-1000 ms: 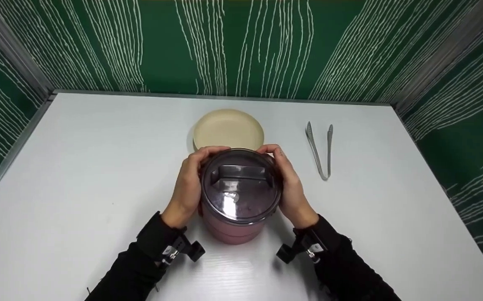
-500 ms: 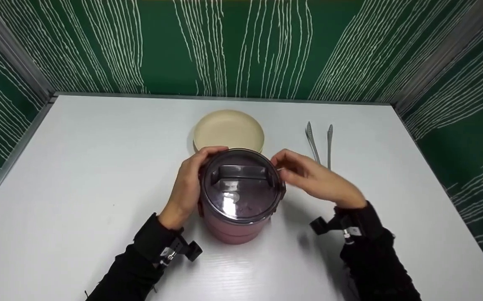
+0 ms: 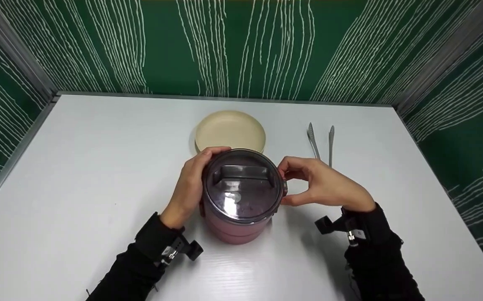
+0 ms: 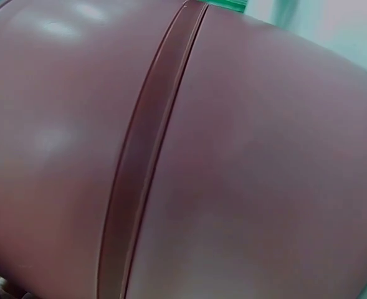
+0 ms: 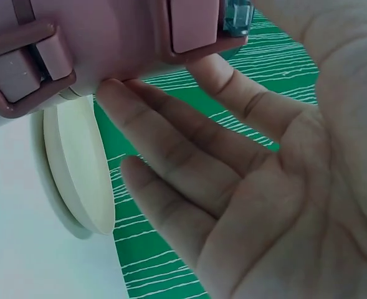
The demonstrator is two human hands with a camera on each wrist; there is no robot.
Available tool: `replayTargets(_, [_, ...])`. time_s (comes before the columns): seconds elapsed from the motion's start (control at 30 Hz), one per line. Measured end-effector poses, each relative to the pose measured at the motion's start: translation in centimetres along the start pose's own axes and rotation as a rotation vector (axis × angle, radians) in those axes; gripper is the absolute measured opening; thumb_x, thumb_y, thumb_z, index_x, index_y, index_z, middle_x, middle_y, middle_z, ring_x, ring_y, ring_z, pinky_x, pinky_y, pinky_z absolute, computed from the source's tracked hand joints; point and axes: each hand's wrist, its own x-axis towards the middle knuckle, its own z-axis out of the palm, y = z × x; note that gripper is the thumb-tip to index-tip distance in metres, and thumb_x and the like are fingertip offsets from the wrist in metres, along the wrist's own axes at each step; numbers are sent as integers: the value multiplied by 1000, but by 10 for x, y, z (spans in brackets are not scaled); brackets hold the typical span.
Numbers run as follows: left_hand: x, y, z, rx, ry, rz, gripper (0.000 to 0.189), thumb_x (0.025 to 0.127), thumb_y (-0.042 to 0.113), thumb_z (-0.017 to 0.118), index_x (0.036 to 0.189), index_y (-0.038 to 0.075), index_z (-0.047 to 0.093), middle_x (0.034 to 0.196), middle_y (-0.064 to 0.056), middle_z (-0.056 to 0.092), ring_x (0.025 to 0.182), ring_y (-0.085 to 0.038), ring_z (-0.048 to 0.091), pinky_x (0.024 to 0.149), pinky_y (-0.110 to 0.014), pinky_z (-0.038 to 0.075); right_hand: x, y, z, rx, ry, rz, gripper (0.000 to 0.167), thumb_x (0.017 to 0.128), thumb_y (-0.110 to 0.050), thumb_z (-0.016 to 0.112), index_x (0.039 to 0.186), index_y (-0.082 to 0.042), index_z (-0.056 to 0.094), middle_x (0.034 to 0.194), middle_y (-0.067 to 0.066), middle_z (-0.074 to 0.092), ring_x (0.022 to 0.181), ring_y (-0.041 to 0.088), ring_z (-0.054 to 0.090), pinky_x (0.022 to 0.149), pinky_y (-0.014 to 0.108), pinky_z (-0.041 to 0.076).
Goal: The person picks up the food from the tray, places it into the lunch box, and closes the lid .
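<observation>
A round pink food container (image 3: 235, 234) with a dark see-through lid (image 3: 243, 196) and raised handle (image 3: 243, 172) stands upright on the white table. My left hand (image 3: 187, 184) grips its left side, fingers round the back. At the right side, my right hand (image 3: 321, 182) holds thumb and index finger about a clasp (image 3: 285, 188) by the lid rim. In the right wrist view the fingertips (image 5: 211, 65) reach under that pink clasp (image 5: 195, 25); the thumb tip is out of frame. The left wrist view shows only the pink wall (image 4: 264, 149) and a darker band (image 4: 142, 143).
Behind the container lies a cream plate (image 3: 230, 129), partly hidden by it. Metal tongs (image 3: 313, 140) rest at the back right, their lower part behind my right hand. Green walls with white lines (image 3: 245, 50) border the table (image 3: 99, 167).
My right hand has let go of the container's right wall, swung outward to the right, and come to the clasp with thumb and finger. The left hand and container have stayed put.
</observation>
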Motion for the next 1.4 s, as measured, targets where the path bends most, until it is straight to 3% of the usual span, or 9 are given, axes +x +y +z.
replayTargets(0.17, [0,-1,0,12,10,3,42,100,13,24,117,1,59,120,-13,60,119,-19,51,105,-30,35,1,-2,3,-79,31,-43,28,73,-6,72,92,-20,58,87,-5,60,86,12,60,88,30,50])
replayTargets(0.3, [0,-1,0,12,8,7,42,99,13,24,118,0,59,119,-14,60,118,-20,51,105,-31,35,1,4,4,-80,37,-35,28,73,-3,69,90,-22,57,84,-5,58,83,11,60,84,33,50])
replayTargets(0.53, [0,-1,0,-3,-1,16,43,99,13,23,118,-4,57,118,-15,60,118,-22,52,105,-33,35,-1,22,2,-39,5,-3,30,74,-16,75,96,-25,57,89,-3,57,83,14,58,84,30,48])
replayTargets(0.7, [1,-3,0,-19,10,23,45,99,13,21,117,-5,58,117,-16,61,116,-23,53,103,-32,37,-1,9,2,-42,10,6,36,69,-29,80,95,-23,57,88,-4,57,83,14,58,85,29,48])
replayTargets(1.07, [2,-3,1,-1,33,57,45,99,10,21,114,-6,60,113,-18,63,113,-25,56,102,-33,39,0,-7,2,-56,20,23,38,65,-30,82,89,-17,56,88,-3,57,88,13,60,87,30,49])
replayTargets(1.2, [2,-2,-1,-19,2,21,46,99,13,19,117,-5,58,117,-17,61,115,-24,54,105,-32,35,-2,0,0,-36,7,52,40,65,-30,82,93,-19,55,90,-3,57,90,14,60,88,30,47])
replayTargets(1.3, [1,-1,-4,-69,-43,-52,51,100,20,15,122,-2,55,119,-14,60,114,-21,54,103,-31,37,-5,12,-4,36,-9,48,45,68,-24,81,103,-18,54,100,-1,57,98,17,58,96,31,43])
replayTargets(1.4, [1,0,-5,-132,-82,-136,57,100,30,9,125,2,53,121,-12,59,112,-20,56,99,-32,40,-6,19,-6,110,24,-3,46,77,-15,74,117,-14,49,117,1,55,113,20,54,104,34,37])
